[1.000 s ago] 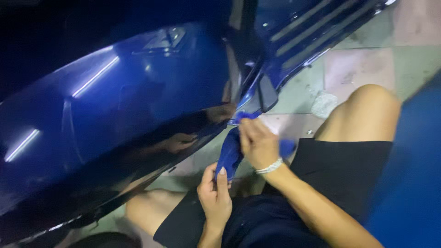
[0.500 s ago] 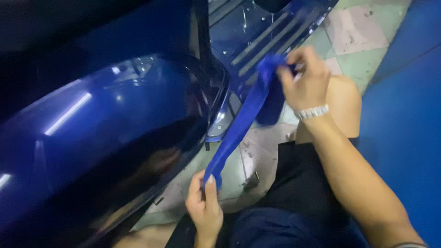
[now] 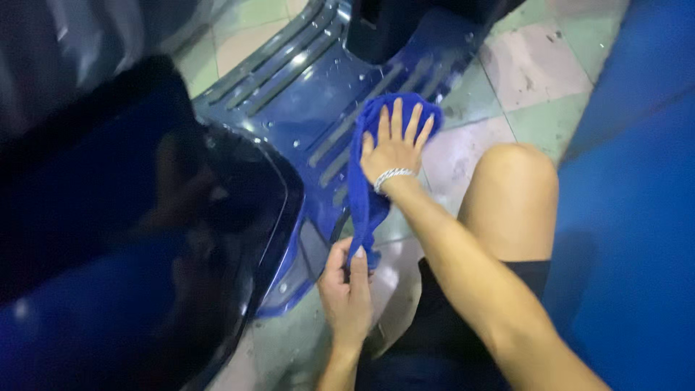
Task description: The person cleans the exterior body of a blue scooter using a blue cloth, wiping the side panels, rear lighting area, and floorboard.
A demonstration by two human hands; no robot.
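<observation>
A blue cloth (image 3: 363,190) lies stretched over the edge of a blue scooter's ribbed footboard (image 3: 311,108). My right hand (image 3: 393,145), with a silver bracelet at the wrist, presses flat with spread fingers on the cloth's upper end on the footboard. My left hand (image 3: 346,289) pinches the cloth's lower end just below the footboard edge. Water drops dot the footboard. The scooter's glossy dark blue body panel (image 3: 130,239) fills the left side.
My bare knee (image 3: 514,188) and black shorts (image 3: 441,326) are to the right of the hands. The floor is pale tile (image 3: 536,80). A large blue surface (image 3: 637,217) rises at the right edge. A dark part of the scooter (image 3: 413,22) stands at the top.
My right hand has gone from holding the cloth up in the air to pressing it flat on the footboard. The view has swung toward the footboard. My left hand still holds the lower end.
</observation>
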